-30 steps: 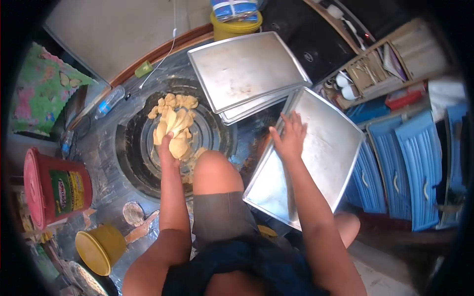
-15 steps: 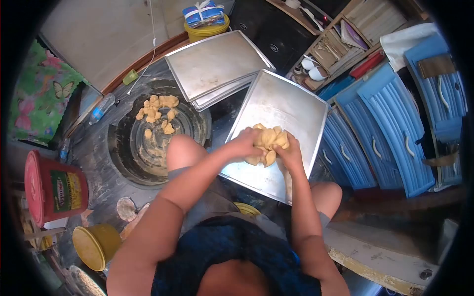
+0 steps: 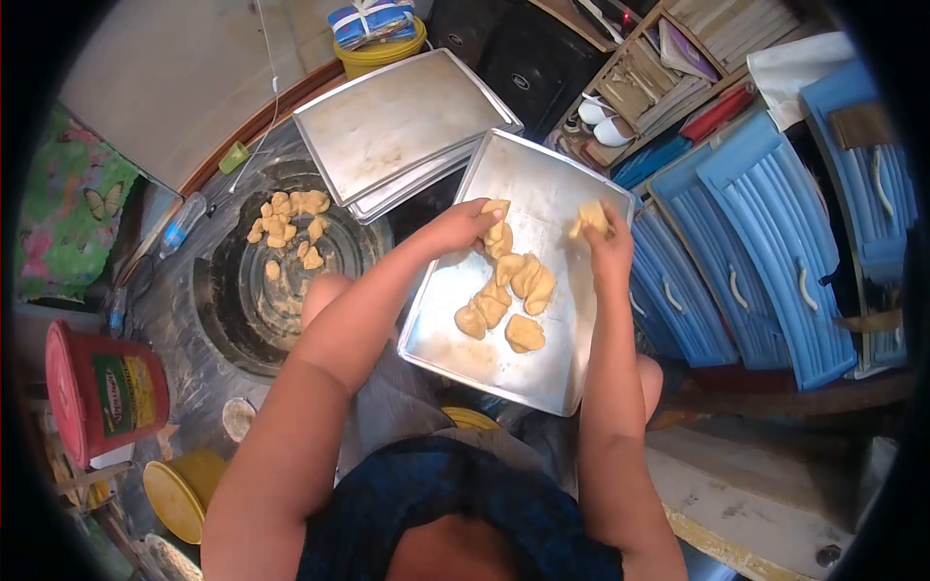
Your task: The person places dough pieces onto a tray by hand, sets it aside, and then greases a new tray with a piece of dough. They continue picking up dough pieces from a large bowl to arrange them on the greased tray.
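My left hand point(image 3: 463, 229) is closed on a piece of dough point(image 3: 497, 219) over the left side of a metal baking tray point(image 3: 436, 363). On the tray's right side my right hand point(image 3: 610, 250) grips another dough piece point(image 3: 587, 219). Between and below the hands, several yellowish dough lumps point(image 3: 528, 281) lie in a loose cluster on the tray. One separate lump point(image 3: 525, 333) sits nearer to me. The tray rests across my lap, tilted in this view.
A black round basin point(image 3: 228, 324) with several dough chunks point(image 3: 295, 208) stands at left. Stacked metal trays point(image 3: 397, 121) lie beyond it. Blue drawers point(image 3: 775, 252) line the right. A red bucket point(image 3: 82, 387) and a yellow bucket point(image 3: 184, 489) stand at lower left.
The dough bunched between both hands is now spread over the tray in separate lumps. My hands have moved apart and farther up the tray, each holding a piece.
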Demonstrator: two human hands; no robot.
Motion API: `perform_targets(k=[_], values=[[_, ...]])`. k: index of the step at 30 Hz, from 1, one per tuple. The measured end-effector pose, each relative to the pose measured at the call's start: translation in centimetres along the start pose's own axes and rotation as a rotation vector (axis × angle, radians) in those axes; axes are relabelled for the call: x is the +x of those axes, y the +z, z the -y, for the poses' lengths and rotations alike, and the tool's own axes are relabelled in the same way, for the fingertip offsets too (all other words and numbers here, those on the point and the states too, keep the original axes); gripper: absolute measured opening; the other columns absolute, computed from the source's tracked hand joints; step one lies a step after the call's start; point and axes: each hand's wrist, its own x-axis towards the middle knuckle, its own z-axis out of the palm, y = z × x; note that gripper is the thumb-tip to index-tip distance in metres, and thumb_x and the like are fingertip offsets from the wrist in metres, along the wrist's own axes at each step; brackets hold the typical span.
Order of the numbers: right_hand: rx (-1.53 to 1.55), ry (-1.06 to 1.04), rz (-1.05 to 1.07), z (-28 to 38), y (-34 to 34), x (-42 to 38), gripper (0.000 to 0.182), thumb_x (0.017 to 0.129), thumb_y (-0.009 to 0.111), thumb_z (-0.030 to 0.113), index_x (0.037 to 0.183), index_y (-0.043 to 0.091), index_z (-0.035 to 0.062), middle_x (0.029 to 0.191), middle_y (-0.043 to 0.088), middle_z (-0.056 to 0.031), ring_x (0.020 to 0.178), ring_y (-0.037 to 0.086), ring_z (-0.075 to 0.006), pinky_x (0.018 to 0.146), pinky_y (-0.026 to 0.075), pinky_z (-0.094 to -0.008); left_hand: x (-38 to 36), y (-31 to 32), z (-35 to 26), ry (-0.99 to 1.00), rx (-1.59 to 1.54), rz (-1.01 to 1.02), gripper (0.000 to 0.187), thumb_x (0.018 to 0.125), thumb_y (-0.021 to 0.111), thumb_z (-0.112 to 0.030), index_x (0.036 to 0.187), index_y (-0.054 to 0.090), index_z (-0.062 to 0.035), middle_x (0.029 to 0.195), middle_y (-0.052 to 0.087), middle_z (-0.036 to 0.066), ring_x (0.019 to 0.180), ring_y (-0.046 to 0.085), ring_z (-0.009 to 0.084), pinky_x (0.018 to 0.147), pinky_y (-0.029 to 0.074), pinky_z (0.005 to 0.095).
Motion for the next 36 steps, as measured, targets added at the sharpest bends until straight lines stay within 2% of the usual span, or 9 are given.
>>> perform_targets(k=[10,12,20,22,24,28,30,34,36], values=[[-0.414,-0.403,0.011,-2.7,11.7,8.0,0.031,0.073,0.067,0.013,0.102,0.063,0.0052,0.100,0.058,-0.0142,0.095,0.054,-0.0333,0.086,0.042,-0.0403,3.1,-0.1,0.7,0.109,0.115,-0.373,0.031,0.086,0.060,-0.025,0.101,0.050,0.0007,0.072,0.056,0.006,0.063,0.054,0.0103,0.056,0.044,0.0246],[-0.971,-0.355,0.243,-1.9,12.5,6.6,0.034,0.075,0.063,0.018,0.107,0.062,0.0060,0.103,0.057,-0.0120,0.100,0.050,-0.0313,0.089,0.039,-0.0407,3.4,0.2,0.7,0.102,0.107,-0.452,0.029,0.085,0.062,-0.021,0.100,0.050,0.0016,0.072,0.057,0.007,0.063,0.054,0.0107,0.056,0.045,0.0248],[-0.367,-0.093,0.597,-0.2,8.0,4.6,0.041,0.075,0.067,0.014,0.114,0.058,0.0044,0.100,0.054,-0.0076,0.092,0.054,-0.0190,0.082,0.043,-0.0288,3.6,0.9,0.6,0.161,-0.657,-0.089,0.036,0.081,0.053,-0.002,0.116,0.047,0.0038,0.103,0.057,0.012,0.086,0.059,0.0179,0.075,0.049,0.0271],[-0.320,-0.117,0.498,-1.7,7.2,6.1,0.041,0.074,0.068,0.016,0.111,0.059,0.0023,0.099,0.057,-0.0138,0.094,0.055,-0.0259,0.083,0.044,-0.0329,3.5,1.4,0.7,0.181,-0.658,-0.060,0.042,0.081,0.053,-0.003,0.122,0.046,0.0018,0.108,0.057,0.011,0.087,0.058,0.0173,0.079,0.048,0.0269],[-0.157,-0.008,0.038,-0.2,7.1,6.8,0.029,0.073,0.068,0.013,0.100,0.065,0.0055,0.096,0.059,-0.0115,0.093,0.055,-0.0225,0.081,0.044,-0.0323,3.2,1.6,0.6,0.305,-0.015,-0.287,0.035,0.080,0.055,-0.006,0.115,0.053,-0.0009,0.102,0.059,0.011,0.083,0.058,0.0158,0.076,0.047,0.0270],[-0.264,-0.101,-0.089,-2.8,7.6,8.6,0.025,0.073,0.067,0.015,0.096,0.065,0.0059,0.096,0.060,-0.0122,0.095,0.054,-0.0238,0.082,0.044,-0.0364,1.8,0.6,-1.4,0.120,0.454,-0.105,0.032,0.075,0.066,-0.020,0.100,0.060,-0.0026,0.086,0.060,0.013,0.077,0.057,0.0196,0.069,0.046,0.0289],[-0.915,-0.340,0.039,-3.7,7.7,8.8,0.030,0.073,0.068,0.020,0.098,0.064,0.0039,0.096,0.061,-0.0136,0.099,0.053,-0.0263,0.085,0.042,-0.0401,1.5,0.1,-1.0,0.131,0.559,-0.007,0.033,0.074,0.067,-0.023,0.099,0.060,-0.0028,0.086,0.060,0.013,0.077,0.057,0.0212,0.069,0.046,0.0299],[-0.678,-0.373,0.172,-0.3,5.9,5.5,0.038,0.070,0.070,0.023,0.103,0.063,0.0064,0.108,0.056,-0.0152,0.104,0.051,-0.0309,0.087,0.042,-0.0383,1.0,-1.0,0.8,0.266,0.631,0.067,0.031,0.071,0.070,-0.025,0.090,0.060,-0.0028,0.084,0.060,0.014,0.078,0.057,0.0244,0.069,0.045,0.0336],[-0.616,-0.104,0.776,2.9,3.9,1.9,0.038,0.067,0.072,0.022,0.099,0.063,0.0047,0.110,0.052,-0.0168,0.103,0.052,-0.0311,0.088,0.041,-0.0378,1.1,-1.5,0.3,0.256,0.620,0.088,0.028,0.071,0.070,-0.022,0.088,0.059,-0.0024,0.083,0.060,0.014,0.077,0.057,0.0236,0.069,0.045,0.0333]])
